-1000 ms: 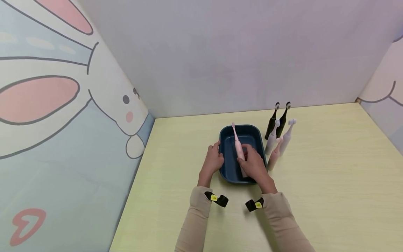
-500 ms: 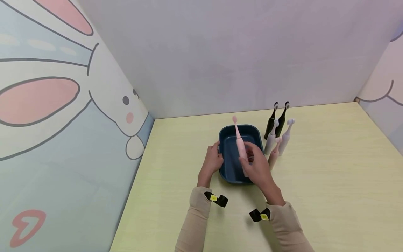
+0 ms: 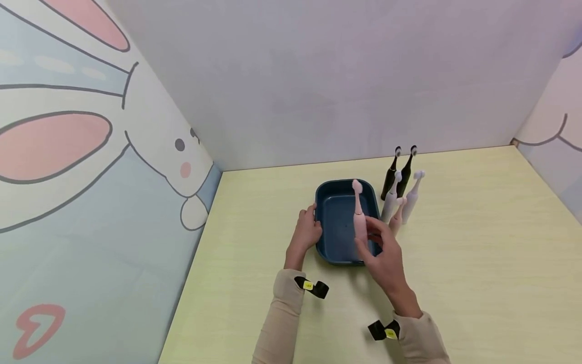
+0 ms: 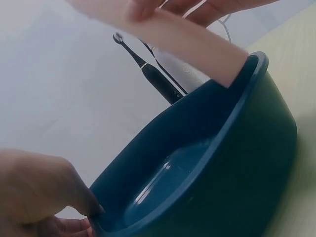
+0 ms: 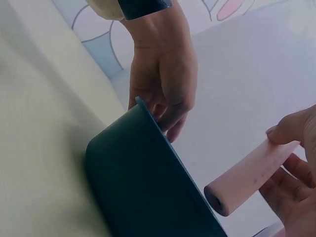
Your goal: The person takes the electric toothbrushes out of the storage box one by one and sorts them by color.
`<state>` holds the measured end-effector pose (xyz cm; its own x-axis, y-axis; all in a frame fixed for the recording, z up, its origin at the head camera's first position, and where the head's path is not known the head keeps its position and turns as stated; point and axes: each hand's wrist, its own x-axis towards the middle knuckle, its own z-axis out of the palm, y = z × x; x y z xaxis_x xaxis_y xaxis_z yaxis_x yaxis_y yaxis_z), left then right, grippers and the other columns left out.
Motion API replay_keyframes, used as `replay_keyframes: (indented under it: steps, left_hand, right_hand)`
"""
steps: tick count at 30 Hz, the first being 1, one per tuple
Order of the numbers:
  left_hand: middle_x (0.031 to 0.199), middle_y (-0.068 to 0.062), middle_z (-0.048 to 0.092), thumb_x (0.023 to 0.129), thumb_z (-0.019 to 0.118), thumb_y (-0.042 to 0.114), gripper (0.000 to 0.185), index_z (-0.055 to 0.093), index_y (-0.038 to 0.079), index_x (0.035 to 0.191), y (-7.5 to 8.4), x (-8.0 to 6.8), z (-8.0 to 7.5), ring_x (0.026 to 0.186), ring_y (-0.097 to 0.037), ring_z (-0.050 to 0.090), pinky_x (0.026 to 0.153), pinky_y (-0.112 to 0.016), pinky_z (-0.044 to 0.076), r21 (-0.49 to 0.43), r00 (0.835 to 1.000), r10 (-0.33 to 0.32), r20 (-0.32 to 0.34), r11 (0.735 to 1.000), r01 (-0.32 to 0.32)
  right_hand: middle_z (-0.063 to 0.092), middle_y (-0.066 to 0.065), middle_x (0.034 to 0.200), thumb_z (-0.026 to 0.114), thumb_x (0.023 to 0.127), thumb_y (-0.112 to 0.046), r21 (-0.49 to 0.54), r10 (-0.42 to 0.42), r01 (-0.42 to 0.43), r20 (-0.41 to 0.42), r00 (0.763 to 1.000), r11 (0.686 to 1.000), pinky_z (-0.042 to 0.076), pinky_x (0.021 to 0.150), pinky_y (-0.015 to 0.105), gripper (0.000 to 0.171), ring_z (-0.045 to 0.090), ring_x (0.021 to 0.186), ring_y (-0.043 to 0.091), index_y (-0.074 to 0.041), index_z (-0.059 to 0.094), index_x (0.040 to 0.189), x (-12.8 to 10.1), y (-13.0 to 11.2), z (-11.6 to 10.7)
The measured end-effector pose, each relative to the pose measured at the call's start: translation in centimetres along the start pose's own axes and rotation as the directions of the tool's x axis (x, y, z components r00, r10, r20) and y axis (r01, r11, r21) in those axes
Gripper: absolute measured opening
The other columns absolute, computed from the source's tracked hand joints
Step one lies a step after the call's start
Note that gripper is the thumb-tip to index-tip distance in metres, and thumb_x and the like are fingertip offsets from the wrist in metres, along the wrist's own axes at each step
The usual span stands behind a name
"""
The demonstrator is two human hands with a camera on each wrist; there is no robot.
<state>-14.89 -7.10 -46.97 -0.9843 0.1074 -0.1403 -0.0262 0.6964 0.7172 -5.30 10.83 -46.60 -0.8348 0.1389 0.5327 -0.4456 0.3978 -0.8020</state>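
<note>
A pink electric toothbrush (image 3: 359, 225) is pinched between the thumb and fingers of my right hand (image 3: 387, 260). Its head points up, and its base hangs over the right side of a dark blue plastic box (image 3: 337, 235). In the right wrist view the round bottom end of the toothbrush handle (image 5: 249, 175) shows near the box wall (image 5: 143, 173). My left hand (image 3: 306, 233) grips the box's left rim, with the thumb (image 4: 81, 195) over the edge and the other fingers outside. No other item shows inside the box.
Right of the box several electric toothbrushes stand upright: two black ones (image 3: 389, 183) at the back, two pale lilac ones (image 3: 410, 202) in the middle, and a pink one (image 3: 396, 218) in front. Behind the pale yellow table (image 3: 477, 253) rises a plain wall (image 3: 309, 101).
My right hand has lifted the pink toothbrush from inside the box and carried it rightward, turning it more upright. The left hand has stayed on the rim.
</note>
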Motion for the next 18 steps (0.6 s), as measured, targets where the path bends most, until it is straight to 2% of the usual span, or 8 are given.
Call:
replay_keyframes:
  steps: [3,7,10,14,18]
  left_hand:
    - [0.116,-0.015,0.048,0.095,0.047,0.006,0.053,0.036,0.008,0.147,-0.1,0.1,0.1,0.094,-0.022,0.050,0.086,-0.038,0.045,0.004,1.000,0.001,-0.001,1.000,-0.001]
    - [0.118,-0.014,0.047,0.096,0.046,0.007,0.053,0.035,0.009,0.148,-0.1,0.0,0.1,0.095,-0.022,0.049,0.086,-0.038,0.044,0.002,1.000,-0.008,0.006,1.000,0.008]
    - [0.119,-0.014,0.047,0.096,0.046,0.007,0.053,0.034,0.010,0.148,-0.2,0.0,0.2,0.096,-0.022,0.049,0.086,-0.038,0.044,0.002,1.000,-0.016,0.010,1.000,0.016]
    - [0.119,-0.014,0.047,0.096,0.046,0.007,0.053,0.034,0.010,0.148,-0.2,0.0,0.2,0.096,-0.022,0.050,0.086,-0.038,0.044,0.004,1.000,-0.014,0.007,1.000,0.014]
    - [0.118,-0.014,0.047,0.096,0.046,0.007,0.053,0.034,0.010,0.148,-0.2,0.1,0.1,0.096,-0.022,0.050,0.086,-0.038,0.045,0.004,1.000,-0.009,-0.002,1.000,0.009]
  right_hand:
    - [0.060,0.019,0.110,0.072,0.071,0.017,0.025,-0.038,0.039,-0.053,0.998,0.999,0.045,0.086,0.011,0.060,0.054,0.100,0.000,0.005,0.053,0.127,-0.3,-0.9,-0.6]
    - [0.057,0.022,0.106,0.067,0.066,0.026,0.069,-0.083,0.091,-0.118,0.990,0.993,0.046,0.085,0.012,0.058,0.055,0.102,0.002,0.016,0.052,0.120,-0.5,-2.3,-1.7]
    - [0.058,0.012,0.110,0.064,0.064,0.029,0.107,-0.096,0.115,-0.165,0.982,0.988,0.046,0.086,0.013,0.056,0.056,0.103,0.005,0.020,0.050,0.118,-0.9,-2.5,-2.6]
    - [0.056,0.001,0.118,0.060,0.066,0.030,0.170,-0.088,0.133,-0.253,0.964,0.976,0.047,0.087,0.015,0.054,0.056,0.105,0.010,0.022,0.048,0.118,-1.3,-1.6,-3.8]
    - [0.054,-0.003,0.119,0.060,0.070,0.027,0.160,-0.034,0.089,-0.322,0.946,0.983,0.046,0.087,0.016,0.053,0.056,0.105,0.011,0.022,0.046,0.120,-1.4,0.1,-4.9]
